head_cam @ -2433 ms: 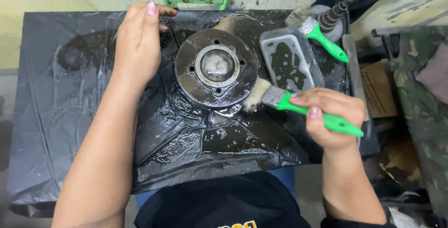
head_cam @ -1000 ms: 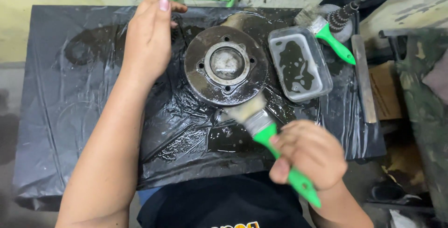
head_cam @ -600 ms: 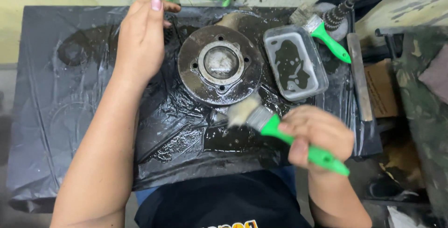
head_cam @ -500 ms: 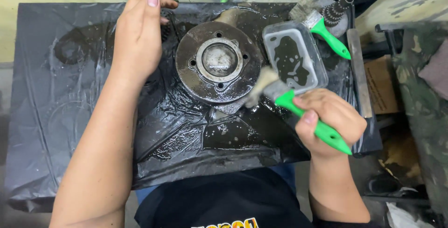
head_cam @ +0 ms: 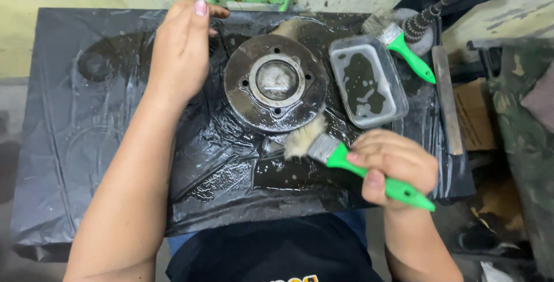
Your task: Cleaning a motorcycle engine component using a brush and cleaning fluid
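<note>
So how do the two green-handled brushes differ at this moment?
The near brush is gripped in the right hand, bristles against the lower rim of the round metal disc; the far brush lies unheld beyond the clear plastic tray. The near one's bristles point left, the far one's up-left. Both have green handles, metal ferrules and pale bristles.

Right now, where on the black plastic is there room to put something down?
The big bare patch of black sheet lies left of the left hand and its arm, out to the sheet's edge. The right side is crowded: disc, tray, spare brush, metal bar. Near the front, the right hand works a brush over wet plastic.
</note>
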